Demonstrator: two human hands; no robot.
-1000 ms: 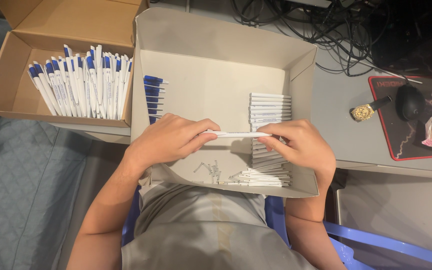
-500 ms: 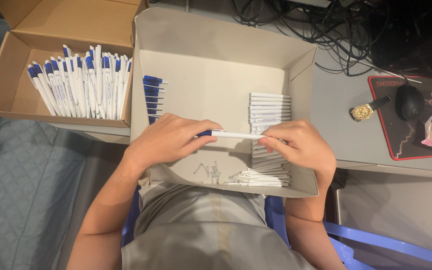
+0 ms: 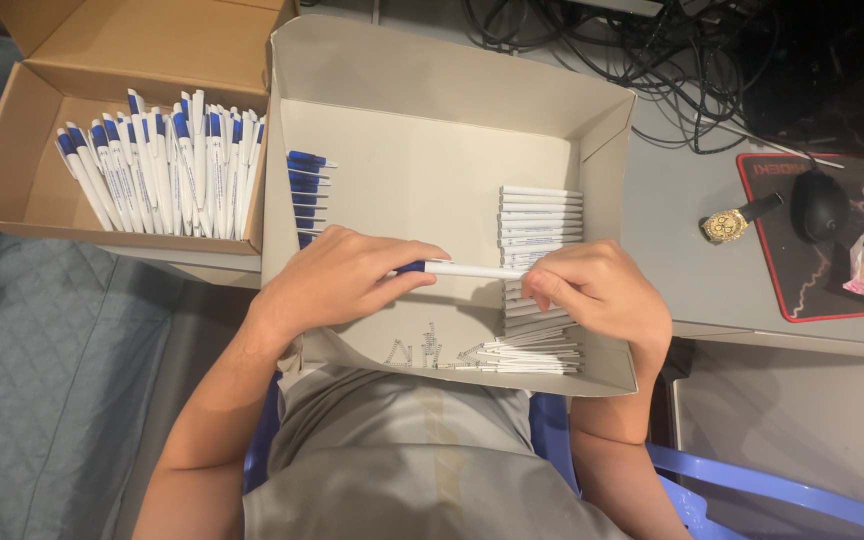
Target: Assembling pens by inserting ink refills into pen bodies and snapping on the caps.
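Over the tray (image 3: 592,110), left hand (image 3: 347,275) and right hand (image 3: 602,290) each pinch one pen (image 3: 472,270); versus earlier, its blue end shows more.

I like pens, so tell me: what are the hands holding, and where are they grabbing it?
One white pen, held level between both hands: the left hand grips its blue end, the right hand grips the white end.

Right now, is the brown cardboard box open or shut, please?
Open: the brown cardboard box has its flaps up, showing rows of blue-and-white pens inside.
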